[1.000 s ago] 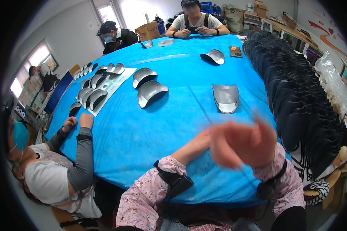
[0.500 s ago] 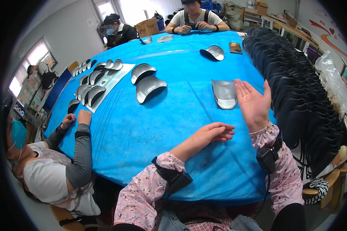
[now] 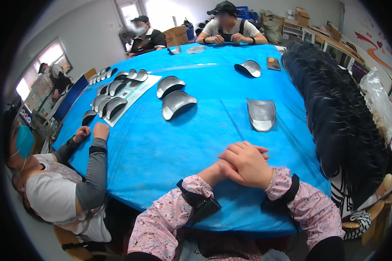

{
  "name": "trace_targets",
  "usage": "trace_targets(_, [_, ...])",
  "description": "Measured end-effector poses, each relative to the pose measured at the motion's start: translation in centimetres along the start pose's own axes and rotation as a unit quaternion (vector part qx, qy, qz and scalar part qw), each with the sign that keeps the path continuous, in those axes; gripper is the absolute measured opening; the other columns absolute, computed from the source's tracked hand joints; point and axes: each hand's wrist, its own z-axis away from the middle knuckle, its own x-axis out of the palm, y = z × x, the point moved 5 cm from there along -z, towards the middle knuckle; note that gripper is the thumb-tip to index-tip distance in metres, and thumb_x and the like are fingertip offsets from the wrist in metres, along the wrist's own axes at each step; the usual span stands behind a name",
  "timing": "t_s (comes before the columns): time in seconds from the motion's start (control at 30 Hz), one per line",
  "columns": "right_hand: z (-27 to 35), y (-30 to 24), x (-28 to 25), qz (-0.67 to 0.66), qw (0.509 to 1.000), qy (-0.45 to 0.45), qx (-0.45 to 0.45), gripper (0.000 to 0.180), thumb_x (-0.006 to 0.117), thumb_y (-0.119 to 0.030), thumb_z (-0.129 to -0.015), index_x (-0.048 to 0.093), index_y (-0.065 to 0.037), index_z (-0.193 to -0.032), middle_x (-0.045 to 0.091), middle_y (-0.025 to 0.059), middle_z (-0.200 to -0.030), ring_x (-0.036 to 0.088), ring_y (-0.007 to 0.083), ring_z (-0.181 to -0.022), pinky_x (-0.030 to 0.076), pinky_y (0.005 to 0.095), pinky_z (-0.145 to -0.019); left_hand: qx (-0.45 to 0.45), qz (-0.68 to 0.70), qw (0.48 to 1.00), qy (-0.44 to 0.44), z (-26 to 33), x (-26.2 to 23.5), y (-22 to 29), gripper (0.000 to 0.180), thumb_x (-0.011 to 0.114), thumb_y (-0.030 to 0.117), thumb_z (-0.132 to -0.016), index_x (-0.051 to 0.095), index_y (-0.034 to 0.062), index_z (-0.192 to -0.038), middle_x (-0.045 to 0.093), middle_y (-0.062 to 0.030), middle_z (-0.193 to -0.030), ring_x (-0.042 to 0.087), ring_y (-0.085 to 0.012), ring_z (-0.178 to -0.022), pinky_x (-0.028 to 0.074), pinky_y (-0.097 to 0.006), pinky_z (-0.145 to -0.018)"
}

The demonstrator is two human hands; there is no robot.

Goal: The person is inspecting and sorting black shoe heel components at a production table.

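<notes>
On the near part of the blue-covered table [image 3: 152,161], my right hand [image 3: 250,163] lies across the back of my left hand [image 3: 217,173]. The fingers of my right hand are stretched out and hold no object. My left hand is mostly covered; a bit of its fingers shows past the right one, and no object is visible in it. Just beyond both hands, apart from them, a curved grey shell-like piece [image 3: 262,112] rests with its pale end toward me. Two similar grey pieces, one [image 3: 178,103] before the other [image 3: 170,85], sit farther left.
Black curved pieces [image 3: 335,113] form a long stack along the right side. More grey shells [image 3: 115,106] lie around a printed sheet at left. One [image 3: 249,68] sits near a phone-like flat object [image 3: 273,64]. A co-worker [image 3: 52,187] sits at left; others sit at the far side.
My right hand has come down and left from beside the grey piece, turned palm down and settled on my left hand. The view has shifted slightly; the grey pieces stay on the table.
</notes>
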Motion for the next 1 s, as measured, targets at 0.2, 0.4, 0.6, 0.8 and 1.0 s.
trace_targets(0.2, [-0.8,2.1,0.1,-0.073,0.995,-0.073,0.010,0.025,0.053,-0.029,-0.083,0.060,-0.005,-0.089,0.058,0.0138,-0.076,0.056,0.0300,-0.075,0.044,0.0383,-0.068,0.088,-0.331,0.939,-0.012,0.2,-0.2,1.7,0.041,0.044,0.026,-0.092,0.043,0.0007,-0.123,0.051,-0.0122,-0.119,0.056,-0.0183,-0.101,0.044,-0.032,-0.090])
trace_targets(0.4, [2.5,5.5,-2.5,-0.190,0.950,0.033,0.247,0.026,0.053,-0.020,-0.088,0.054,0.001,-0.104,0.060,0.0136,-0.093,0.060,0.0222,-0.085,0.047,0.0305,-0.071,-0.107,0.076,0.989,0.068,-0.5,-1.8,2.4,0.038,0.036,0.027,-0.094,0.050,0.0003,-0.117,0.055,-0.0122,-0.117,0.054,-0.0212,-0.107,0.043,-0.038,-0.094])
trace_targets(0.6, [3.7,6.9,-0.1,-0.304,0.908,0.020,0.287,0.023,0.057,-0.012,-0.085,0.053,0.000,-0.104,0.059,0.0039,-0.085,0.057,0.0116,-0.073,0.046,0.0234,-0.061,-0.156,0.034,0.983,0.091,-0.1,-2.2,1.8,0.040,0.043,0.031,-0.093,0.051,0.0012,-0.117,0.059,-0.0105,-0.113,0.059,-0.0158,-0.099,0.051,-0.031,-0.081])
trace_targets(0.8, [4.7,7.6,0.6,-0.448,0.809,0.079,0.372,0.033,0.056,-0.026,-0.089,0.056,-0.001,-0.110,0.055,-0.0020,-0.069,0.049,0.0042,-0.056,0.038,0.0174,-0.048,-0.119,-0.015,0.989,0.090,-0.1,-2.5,3.0,0.036,0.054,0.024,-0.089,0.053,0.0025,-0.118,0.059,-0.0077,-0.110,0.059,-0.0155,-0.097,0.052,-0.029,-0.079])
trace_targets(1.0, [5.0,7.8,0.8,-0.421,0.832,0.050,0.359,0.025,0.053,-0.026,-0.091,0.056,-0.003,-0.098,0.055,-0.0009,-0.068,0.051,0.0055,-0.056,0.040,0.0193,-0.050,-0.098,-0.068,0.989,0.083,-0.3,-3.4,1.3,0.035,0.053,0.027,-0.090,0.052,0.0035,-0.117,0.060,-0.0053,-0.105,0.059,-0.0153,-0.095,0.050,-0.029,-0.082])
